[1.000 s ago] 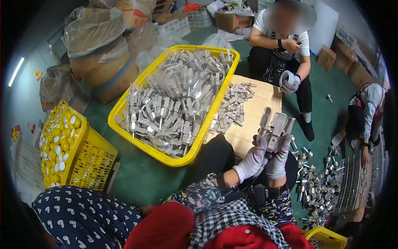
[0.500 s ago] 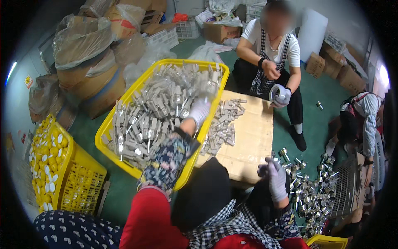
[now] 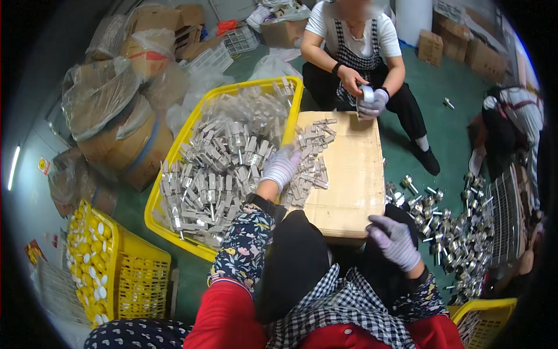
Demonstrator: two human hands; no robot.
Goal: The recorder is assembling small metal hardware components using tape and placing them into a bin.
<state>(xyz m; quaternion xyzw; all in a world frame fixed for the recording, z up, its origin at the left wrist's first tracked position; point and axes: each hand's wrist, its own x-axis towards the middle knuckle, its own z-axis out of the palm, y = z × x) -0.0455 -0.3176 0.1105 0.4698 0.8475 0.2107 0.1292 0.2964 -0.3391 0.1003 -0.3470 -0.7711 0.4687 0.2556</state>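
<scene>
On the workshop floor: a seated person in white knit gloves works over a low cardboard counter (image 3: 349, 168) set between bins of metal parts.
Left hand (image 3: 281, 167): stretched forward to the near corner of the counter, fingers curled down onto a heap of grey metal brackets (image 3: 308, 168); whether they have closed on a piece cannot be told.
Right hand (image 3: 396, 239): held low beside the counter's near right corner, fingers loosely spread, holding nothing.
Brackets on the counter: strewn along its left edge, from the far corner down to the left hand.
Large yellow crate (image 3: 174, 157): just left of the counter, touching its edge, filled with more of the same grey metal brackets.
Floor to the right: a spread of small cylindrical metal fittings (image 3: 459, 227) on green flooring, near the right hand.
Across the counter: a second person sits facing, gloved hand (image 3: 369, 102) holding a small metal piece above the far edge.
Far left: a smaller yellow crate (image 3: 133, 273) holding yellow and white caps.
</scene>
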